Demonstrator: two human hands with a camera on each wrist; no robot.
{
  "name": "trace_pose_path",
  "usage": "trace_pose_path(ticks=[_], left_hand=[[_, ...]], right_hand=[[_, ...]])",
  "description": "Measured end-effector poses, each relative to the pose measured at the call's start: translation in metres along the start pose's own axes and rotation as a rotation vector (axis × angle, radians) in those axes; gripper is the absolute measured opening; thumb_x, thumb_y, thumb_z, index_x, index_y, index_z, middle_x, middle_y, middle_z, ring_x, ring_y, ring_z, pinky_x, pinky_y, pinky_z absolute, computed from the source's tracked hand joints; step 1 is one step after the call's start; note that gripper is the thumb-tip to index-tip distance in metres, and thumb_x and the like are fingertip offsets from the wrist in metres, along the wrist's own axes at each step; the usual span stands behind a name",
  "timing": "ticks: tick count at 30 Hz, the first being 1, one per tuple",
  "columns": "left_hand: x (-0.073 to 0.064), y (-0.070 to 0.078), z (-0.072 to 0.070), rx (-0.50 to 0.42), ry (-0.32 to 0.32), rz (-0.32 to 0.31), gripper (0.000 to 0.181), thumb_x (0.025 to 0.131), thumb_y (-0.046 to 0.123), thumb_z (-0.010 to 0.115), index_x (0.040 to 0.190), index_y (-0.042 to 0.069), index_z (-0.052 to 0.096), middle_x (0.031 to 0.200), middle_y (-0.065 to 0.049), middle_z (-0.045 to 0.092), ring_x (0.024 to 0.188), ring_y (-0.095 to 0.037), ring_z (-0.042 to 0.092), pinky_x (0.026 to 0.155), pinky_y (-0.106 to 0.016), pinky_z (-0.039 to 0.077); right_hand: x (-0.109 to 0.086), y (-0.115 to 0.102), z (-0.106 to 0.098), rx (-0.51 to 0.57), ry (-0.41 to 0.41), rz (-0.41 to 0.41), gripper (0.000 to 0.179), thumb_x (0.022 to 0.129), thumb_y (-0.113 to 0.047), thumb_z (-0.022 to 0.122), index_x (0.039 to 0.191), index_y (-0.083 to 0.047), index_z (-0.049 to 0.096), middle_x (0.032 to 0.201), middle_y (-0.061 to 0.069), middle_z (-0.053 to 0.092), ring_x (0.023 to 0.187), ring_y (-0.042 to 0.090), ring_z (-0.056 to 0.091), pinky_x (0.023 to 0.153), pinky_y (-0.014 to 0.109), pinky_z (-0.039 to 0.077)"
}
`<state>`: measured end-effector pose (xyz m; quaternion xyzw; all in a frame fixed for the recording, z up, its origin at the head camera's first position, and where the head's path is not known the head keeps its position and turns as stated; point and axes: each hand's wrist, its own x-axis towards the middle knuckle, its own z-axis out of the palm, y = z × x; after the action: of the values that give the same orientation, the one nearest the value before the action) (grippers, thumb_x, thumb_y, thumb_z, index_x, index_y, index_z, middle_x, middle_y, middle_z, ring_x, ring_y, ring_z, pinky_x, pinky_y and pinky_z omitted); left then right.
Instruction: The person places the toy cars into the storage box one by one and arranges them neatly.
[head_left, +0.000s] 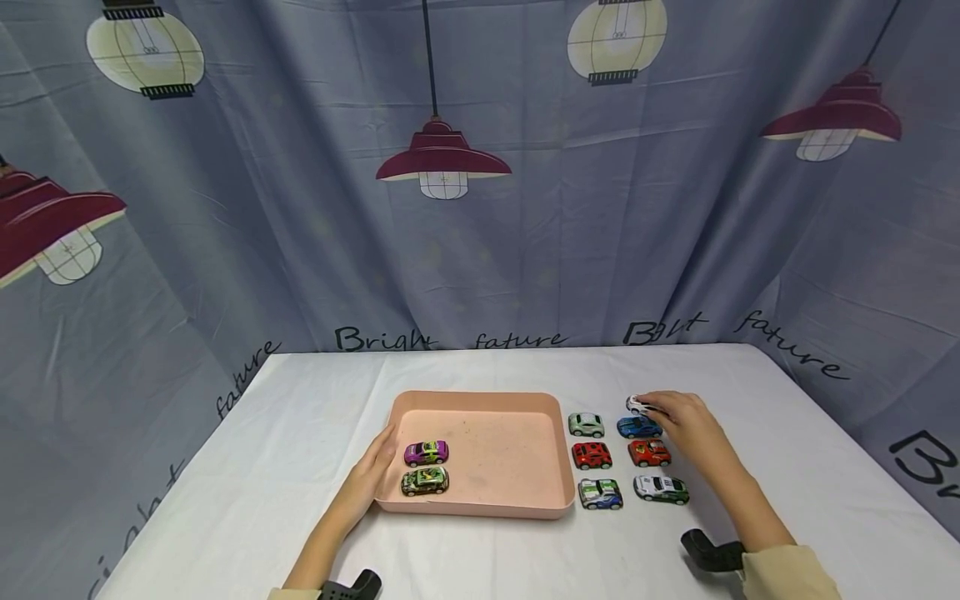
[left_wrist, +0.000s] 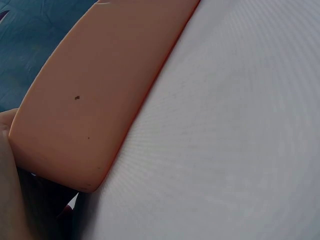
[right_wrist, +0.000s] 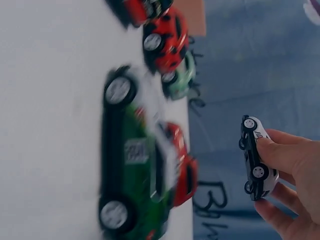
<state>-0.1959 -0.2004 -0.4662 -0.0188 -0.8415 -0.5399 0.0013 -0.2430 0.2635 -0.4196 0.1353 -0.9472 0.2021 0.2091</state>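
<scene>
My right hand (head_left: 686, 421) pinches a small white toy car (right_wrist: 259, 162) between thumb and fingers, raised off the table behind the blue toy car (head_left: 639, 427). In the right wrist view the held car shows its black underside and wheels. My left hand (head_left: 372, 468) holds the left wall of a pink tray (head_left: 480, 510); in the left wrist view its fingers (left_wrist: 7, 118) are at the rim, mostly cut off. Inside the tray, at its left, sit a purple toy car (head_left: 426, 452) and a green patterned toy car (head_left: 424, 481).
Right of the tray, two columns of toy cars stand on the white-covered table (head_left: 247, 500): pale green (head_left: 586, 424), red spotted (head_left: 592, 455), blue-green-white (head_left: 600, 493), red (head_left: 649, 452) and white-green (head_left: 661, 489). A grey-blue curtain (head_left: 480, 267) hangs behind.
</scene>
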Motion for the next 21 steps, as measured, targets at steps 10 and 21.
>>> trace_pose_path(ticks=[10, 21], left_hand=[[0.000, 0.000, 0.000, -0.013, 0.004, 0.009, 0.052, 0.097, 0.042, 0.035, 0.144, 0.023, 0.027, 0.150, -0.012, 0.023, 0.138, -0.036, 0.017, 0.111, -0.058, 0.012], [-0.001, 0.000, 0.000, -0.007, 0.007, 0.011, 0.050, 0.097, 0.041, 0.034, 0.144, 0.023, 0.027, 0.150, -0.012, 0.024, 0.138, -0.037, 0.019, 0.109, -0.061, 0.012]], right_hand=[[0.003, -0.049, -0.015, -0.009, -0.035, -0.037, 0.032, 0.081, -0.010, 0.065, 0.112, -0.016, 0.065, 0.113, 0.011, 0.064, 0.107, 0.034, 0.052, 0.086, 0.055, 0.044], [0.003, -0.103, -0.014, 0.042, -0.020, -0.133, 0.027, 0.082, -0.014, 0.066, 0.109, -0.018, 0.067, 0.113, 0.003, 0.065, 0.106, 0.025, 0.056, 0.081, 0.046, 0.052]])
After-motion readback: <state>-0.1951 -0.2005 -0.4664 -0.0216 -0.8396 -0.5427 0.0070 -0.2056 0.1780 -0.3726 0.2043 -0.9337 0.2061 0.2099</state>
